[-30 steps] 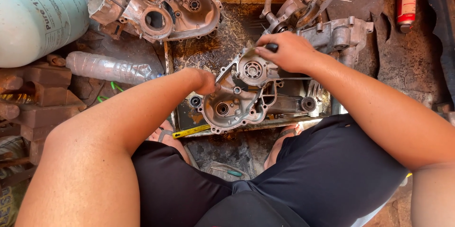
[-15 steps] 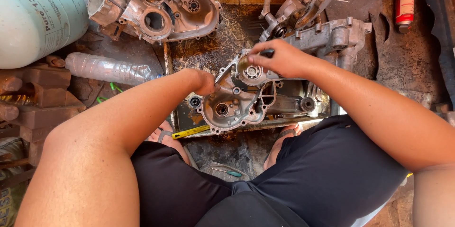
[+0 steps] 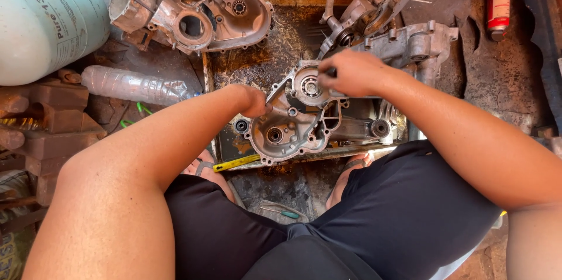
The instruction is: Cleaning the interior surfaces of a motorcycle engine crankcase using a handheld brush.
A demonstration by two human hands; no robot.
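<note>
Engine case half (image 3: 295, 122) lies flat in the rusty tray (image 3: 263, 57), just beyond my knees, long axis left-right, open face up, narrow arm pointing right. My right hand (image 3: 351, 72) sits on its far round bearing seat, fingers curled shut around something small I cannot make out; my left hand (image 3: 254, 101) presses its left edge, fingers folded.

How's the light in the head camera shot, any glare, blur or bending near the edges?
Head view: warm, even daylight, soft shadows under the forearms; mild sheen on the grey cast-metal engine casing and clear plastic bottle; the right hand and left hand look sharp; wide-lens stretching enlarges the near knees.
</note>
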